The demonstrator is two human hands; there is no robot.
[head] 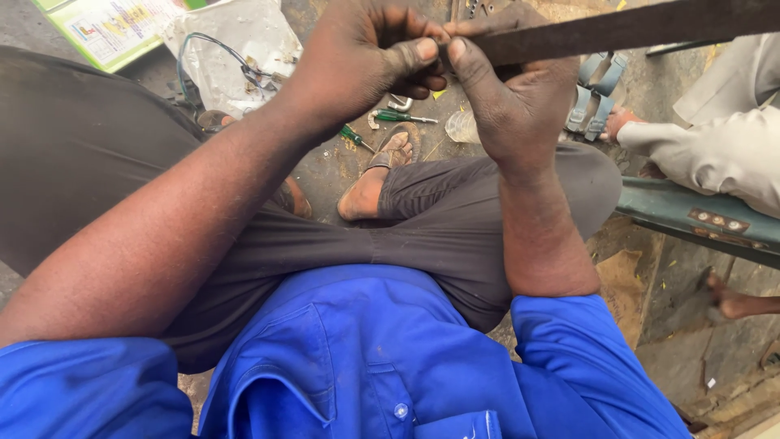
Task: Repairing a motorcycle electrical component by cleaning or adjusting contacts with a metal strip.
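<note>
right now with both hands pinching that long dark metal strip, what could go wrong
1. The left hand and right hand are bare, fingertips at the end of the metal strip; its edge might cut or pinch them.
2. The strip reaches out above another person's sleeve; a swing might strike them.
3. Green screwdrivers lie by the sandalled foot; stepping on one could hurt.

A stained, dusty floor (325, 167) is observed. Lying directly on it: a green-handled screwdriver (400, 117), a second green-handled tool (355, 138), a clear plastic sheet (236, 41) with a dark wire (231, 57), and a printed green-edged paper (114, 28). A sandalled foot (375, 175) is rested on it.
</note>
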